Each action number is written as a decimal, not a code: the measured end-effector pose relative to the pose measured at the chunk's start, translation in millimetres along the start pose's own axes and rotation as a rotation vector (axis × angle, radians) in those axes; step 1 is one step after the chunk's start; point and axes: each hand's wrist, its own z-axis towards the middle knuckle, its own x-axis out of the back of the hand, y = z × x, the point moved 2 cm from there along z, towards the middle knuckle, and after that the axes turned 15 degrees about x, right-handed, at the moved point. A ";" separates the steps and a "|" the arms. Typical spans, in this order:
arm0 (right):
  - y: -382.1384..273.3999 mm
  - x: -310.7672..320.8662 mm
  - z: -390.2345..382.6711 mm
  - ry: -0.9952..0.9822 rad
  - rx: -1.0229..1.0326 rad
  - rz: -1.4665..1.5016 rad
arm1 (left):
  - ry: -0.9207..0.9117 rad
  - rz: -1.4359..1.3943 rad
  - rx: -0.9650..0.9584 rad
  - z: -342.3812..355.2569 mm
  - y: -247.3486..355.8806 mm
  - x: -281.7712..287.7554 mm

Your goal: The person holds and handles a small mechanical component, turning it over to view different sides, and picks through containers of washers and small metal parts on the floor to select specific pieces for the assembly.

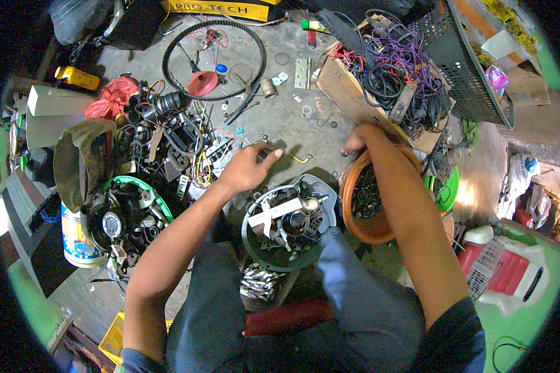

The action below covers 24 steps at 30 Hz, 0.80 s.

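Note:
My left hand (250, 168) is over the grey floor, with thumb and fingers apart and nothing visible in it. A small brass-coloured hook (302, 158) lies to its right. My right hand (358, 138) is near the cardboard box, just beyond the orange pot (348, 219); its fingers are curled together, and whatever they may hold is hidden. Small dark parts fill that pot. Between my knees stands a grey bucket (250, 247) of metal and plastic parts, with a white strip (274, 212) across them. A heap of mixed parts (183, 133) lies left of my left hand.
A black toothed belt (262, 59) loops around a red funnel (204, 83) at the far side. Tangled cables (386, 78) fill a cardboard box (348, 93) beside a black crate (460, 68). A green-rimmed basin (158, 202) of parts stands left; a hinge (303, 73) lies ahead.

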 end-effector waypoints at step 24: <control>-56.1 11.3 50.2 1.213 0.427 0.647 | 0.026 -0.029 0.081 19.7 -39.3 -24.7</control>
